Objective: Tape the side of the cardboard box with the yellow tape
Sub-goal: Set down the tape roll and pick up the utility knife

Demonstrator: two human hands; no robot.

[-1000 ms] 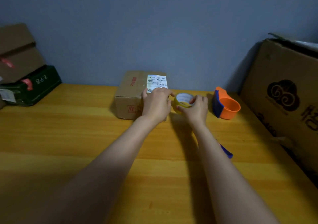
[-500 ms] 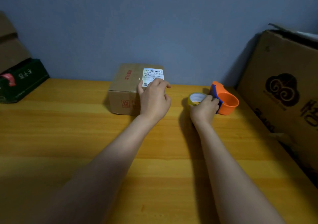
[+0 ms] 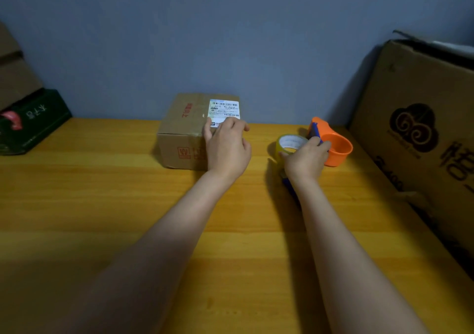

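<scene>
A small cardboard box [image 3: 184, 128] with a white shipping label stands at the back of the wooden table, against the wall. My left hand [image 3: 227, 149] lies over the box's right front corner, fingers curled onto its top. The yellow tape roll [image 3: 288, 145] sits on the table to the right of the box, apart from it. My right hand [image 3: 305, 160] grips the roll from the near right side. Whether a strip of tape runs between roll and box cannot be made out.
An orange and blue tape dispenser [image 3: 333, 146] stands just right of the roll, touching my right hand. A blue object [image 3: 289, 190] lies under my right wrist. A large cardboard box [image 3: 423, 133] fills the right side. A dark green box [image 3: 33, 123] sits at far left.
My right hand has carried the yellow roll rightward, away from the box, to beside the orange dispenser. My left hand has stayed on the box.
</scene>
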